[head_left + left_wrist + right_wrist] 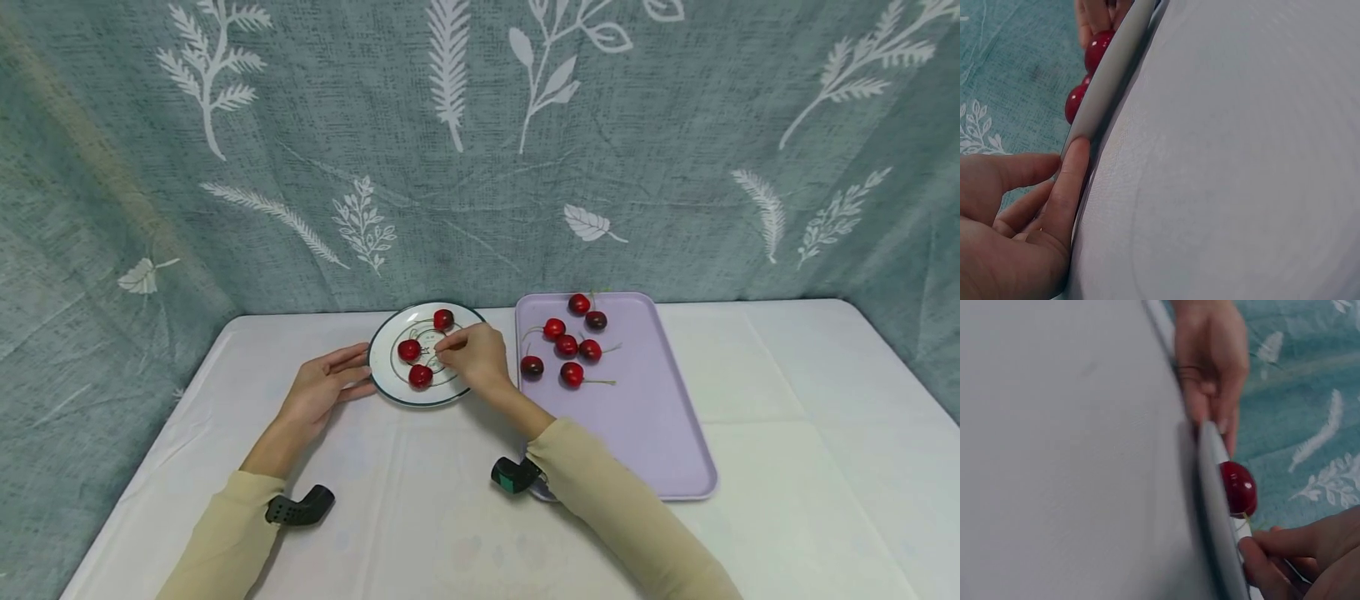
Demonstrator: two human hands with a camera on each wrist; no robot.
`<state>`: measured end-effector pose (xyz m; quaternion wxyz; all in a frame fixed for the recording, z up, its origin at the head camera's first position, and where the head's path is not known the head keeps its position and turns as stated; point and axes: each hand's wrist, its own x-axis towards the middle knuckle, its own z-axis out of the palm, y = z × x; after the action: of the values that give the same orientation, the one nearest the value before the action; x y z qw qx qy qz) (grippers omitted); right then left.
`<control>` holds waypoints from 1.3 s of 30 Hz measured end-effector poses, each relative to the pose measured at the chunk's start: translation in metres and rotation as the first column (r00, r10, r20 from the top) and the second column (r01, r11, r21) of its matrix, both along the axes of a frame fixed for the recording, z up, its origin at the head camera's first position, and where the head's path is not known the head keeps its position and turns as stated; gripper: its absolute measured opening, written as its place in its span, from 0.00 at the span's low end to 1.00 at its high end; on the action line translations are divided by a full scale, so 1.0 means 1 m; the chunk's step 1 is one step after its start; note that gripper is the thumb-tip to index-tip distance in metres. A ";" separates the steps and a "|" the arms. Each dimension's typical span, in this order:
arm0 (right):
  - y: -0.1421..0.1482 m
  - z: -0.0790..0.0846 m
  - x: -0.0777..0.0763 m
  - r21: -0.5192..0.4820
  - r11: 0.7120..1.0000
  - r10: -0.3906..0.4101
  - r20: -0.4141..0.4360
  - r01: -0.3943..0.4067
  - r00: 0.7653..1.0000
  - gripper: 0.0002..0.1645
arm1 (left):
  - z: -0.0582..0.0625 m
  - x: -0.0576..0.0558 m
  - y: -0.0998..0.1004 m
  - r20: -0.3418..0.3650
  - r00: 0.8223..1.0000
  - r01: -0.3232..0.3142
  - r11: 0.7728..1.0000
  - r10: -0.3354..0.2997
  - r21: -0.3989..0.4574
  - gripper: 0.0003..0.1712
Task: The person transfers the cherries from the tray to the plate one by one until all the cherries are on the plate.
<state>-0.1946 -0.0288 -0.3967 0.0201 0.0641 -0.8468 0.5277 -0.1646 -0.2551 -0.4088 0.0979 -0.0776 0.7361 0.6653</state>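
Plate (386, 358) holds three cherries (421, 377); seven more cherries (566, 347) lie on tray (637, 433), just right of plate. Right hand (480, 354) over plate's right side, fingers pinched together, seemingly on thin stem (1246, 515); which cherry owns it, cannot tell. Left hand (318, 387) at plate's left rim, fingers extended, touching it, likely steadying. Step in hand looks like placing cherry on plate by stem. Next move probably calls for parting right fingers gently, lest stem drag cherry across plate.
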 end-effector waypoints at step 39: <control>-0.030 -0.006 -0.015 0.096 0.977 -0.189 -0.046 0.193 0.981 0.04 | -0.001 -0.002 0.000 0.005 1.000 -0.005 1.000 0.005 -0.014 0.32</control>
<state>-0.2099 -0.0586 -0.4027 0.0831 -0.0070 -0.8738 0.4791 -0.1669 -0.2550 -0.4097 0.0975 -0.0819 0.7404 0.6601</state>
